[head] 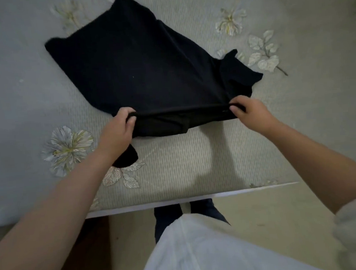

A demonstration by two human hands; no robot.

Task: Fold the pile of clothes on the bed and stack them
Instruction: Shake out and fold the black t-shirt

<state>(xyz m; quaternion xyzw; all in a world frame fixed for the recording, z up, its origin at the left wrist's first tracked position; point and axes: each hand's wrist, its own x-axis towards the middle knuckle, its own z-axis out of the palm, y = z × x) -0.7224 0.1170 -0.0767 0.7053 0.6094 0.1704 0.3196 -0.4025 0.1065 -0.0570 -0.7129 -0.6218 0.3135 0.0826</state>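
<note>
The left hand [117, 128] curls its fingers and thumb round the near left corner of a black garment [142, 65], and the right hand [249, 113] pinches the near right corner the same way. Between them the near edge is stretched taut and raised a little, probably to square it for a fold. The rest of the garment lies spread on the flowered bedspread [195, 159], well in from the bed's edge. No basket or box shows.

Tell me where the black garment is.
The black garment lies spread mid-frame on the bed, its near edge pinched by the left hand and right hand.
</note>
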